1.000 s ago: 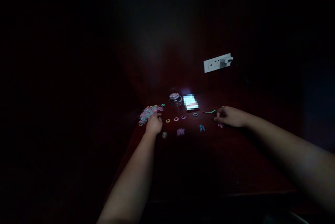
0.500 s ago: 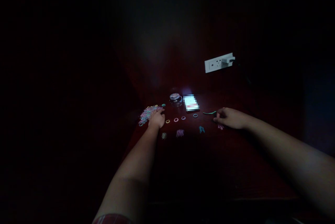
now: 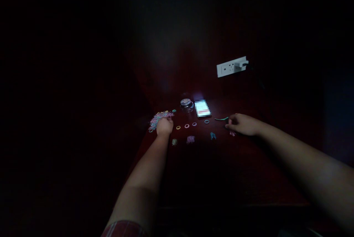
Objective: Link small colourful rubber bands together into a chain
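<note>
A loose heap of small pastel elastic bands [image 3: 157, 119] lies at the table's left. My left hand [image 3: 165, 126] rests on the heap's right edge with its fingers curled in; whatever they grip is too small and dark to make out. Over at the right, my right hand [image 3: 242, 124] is closed in a pinch, and a thin green strip [image 3: 221, 119] runs left from its fingertips. Pink bands [image 3: 232, 133] show just under that hand. Between the hands lie single rings: yellow [image 3: 178, 127], pink [image 3: 187, 126], purple [image 3: 194, 124] and blue [image 3: 207, 122].
Nearer me are small bunches: pale yellow [image 3: 174, 142], purple [image 3: 190, 139] and blue [image 3: 212, 136]. Behind the rings stand a lidded clear jar [image 3: 186, 105] and a lit phone [image 3: 202, 108]. A white socket plate [image 3: 228, 68] with a plug is on the wall. The surroundings are very dark.
My left hand's fingers have drawn in from a more stretched reach over the heap. My right hand and the green strip have hardly moved.
</note>
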The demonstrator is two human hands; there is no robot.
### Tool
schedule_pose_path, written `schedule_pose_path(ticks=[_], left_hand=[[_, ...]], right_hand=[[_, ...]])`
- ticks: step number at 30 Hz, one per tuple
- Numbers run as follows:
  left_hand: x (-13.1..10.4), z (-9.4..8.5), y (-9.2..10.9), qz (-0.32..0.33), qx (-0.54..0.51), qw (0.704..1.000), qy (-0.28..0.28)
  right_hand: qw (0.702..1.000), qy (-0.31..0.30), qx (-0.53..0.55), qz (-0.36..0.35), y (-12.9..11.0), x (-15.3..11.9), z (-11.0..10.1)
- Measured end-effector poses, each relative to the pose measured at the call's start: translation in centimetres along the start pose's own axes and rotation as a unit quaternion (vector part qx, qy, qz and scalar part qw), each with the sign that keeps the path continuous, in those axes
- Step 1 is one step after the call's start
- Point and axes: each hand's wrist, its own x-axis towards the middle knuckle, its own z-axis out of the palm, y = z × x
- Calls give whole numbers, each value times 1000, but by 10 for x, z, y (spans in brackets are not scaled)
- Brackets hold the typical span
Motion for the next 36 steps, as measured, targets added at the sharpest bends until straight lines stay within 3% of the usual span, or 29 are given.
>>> schedule_pose_path(ticks=[5,12,18,27,32,36], left_hand=[[0,1,-1,3,0,1000,22],[6,4,-5,50,-29,998,-5],[7,7,-6,32,-42,999,-4],[-7,-9,-6,33,-133,990,39],[-27,-23,11,78,-223,969,74],[-48,-35,48,136,-331,930,83]], right_hand=[[1000,-8,22,-4,0,0,0],[1000,10,5,2,1,-1,1],[1000,8,20,0,4,1,2],[1000,1,23,-6,4,1,3],[999,38,20,-12,-3,-4,2],[986,156,11,-50,-24,-5,5]])
